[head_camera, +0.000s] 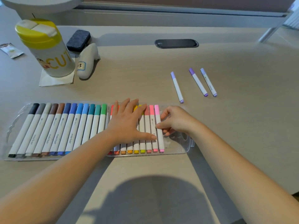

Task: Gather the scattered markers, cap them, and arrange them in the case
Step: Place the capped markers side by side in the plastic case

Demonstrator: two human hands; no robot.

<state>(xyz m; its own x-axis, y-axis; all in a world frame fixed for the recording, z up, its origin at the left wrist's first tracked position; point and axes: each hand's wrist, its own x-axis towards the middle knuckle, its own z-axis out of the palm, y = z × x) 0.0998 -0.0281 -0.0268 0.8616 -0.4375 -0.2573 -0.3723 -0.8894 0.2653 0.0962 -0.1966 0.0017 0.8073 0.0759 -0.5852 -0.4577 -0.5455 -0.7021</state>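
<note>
A clear plastic case lies open on the desk in two halves. Its left half holds a row of capped markers from black through blues to green. The right half holds red, orange, yellow and pink markers. My left hand lies flat, fingers spread, on those warm-coloured markers. My right hand pinches the pink marker at the end of that row with thumb and fingers. Three capped purple markers lie loose on the desk beyond the case, to the right.
At the back left stand a white bottle with a yellow lid on a napkin, a white labelled object, a dark felt eraser and a small wrapper. A black oval cable port sits at the back centre.
</note>
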